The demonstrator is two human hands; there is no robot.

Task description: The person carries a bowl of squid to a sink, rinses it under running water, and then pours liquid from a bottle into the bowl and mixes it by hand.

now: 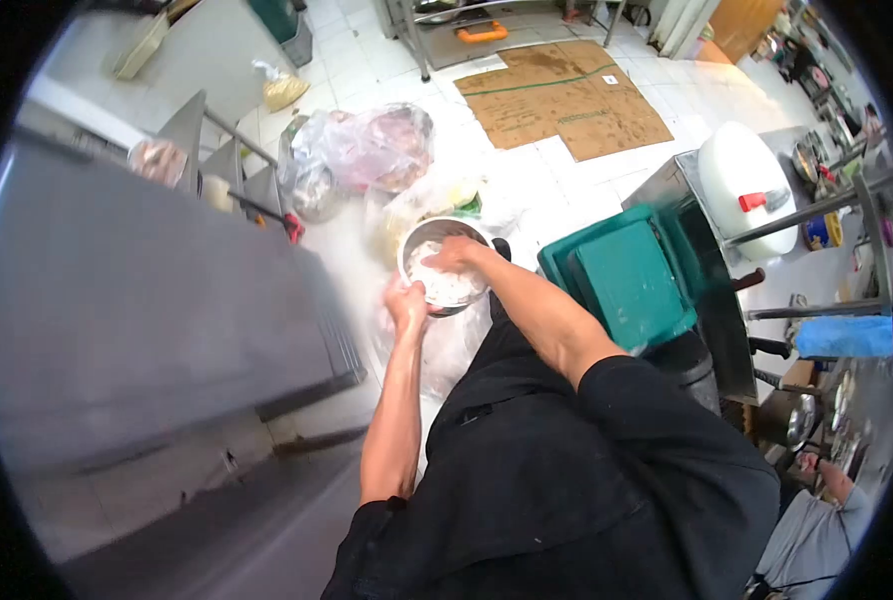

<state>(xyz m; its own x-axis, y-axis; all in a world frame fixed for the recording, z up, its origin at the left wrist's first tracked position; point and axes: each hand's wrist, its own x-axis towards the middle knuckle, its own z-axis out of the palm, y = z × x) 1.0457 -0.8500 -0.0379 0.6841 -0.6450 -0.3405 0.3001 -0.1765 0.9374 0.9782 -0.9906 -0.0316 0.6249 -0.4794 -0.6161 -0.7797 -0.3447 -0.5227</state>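
Note:
My left hand is closed on the near left rim of a round metal bowl, keeping it tilted in front of me. Soft white food, pale and lumpy, covers the bottom of the bowl. My right hand reaches in over the right side, its fingertips sunk into the white food and hidden there; I cannot tell whether they grip any of it. Just beyond the bowl, a clear plastic bag with yellowish and green contents overlaps its far edge in this view.
A plastic bag with pinkish contents lies on the white tiles ahead. Flattened cardboard covers floor farther off. To the right stand a green lidded bin and a counter with a white jug. A grey metal cabinet flanks my left. Another person is at lower right.

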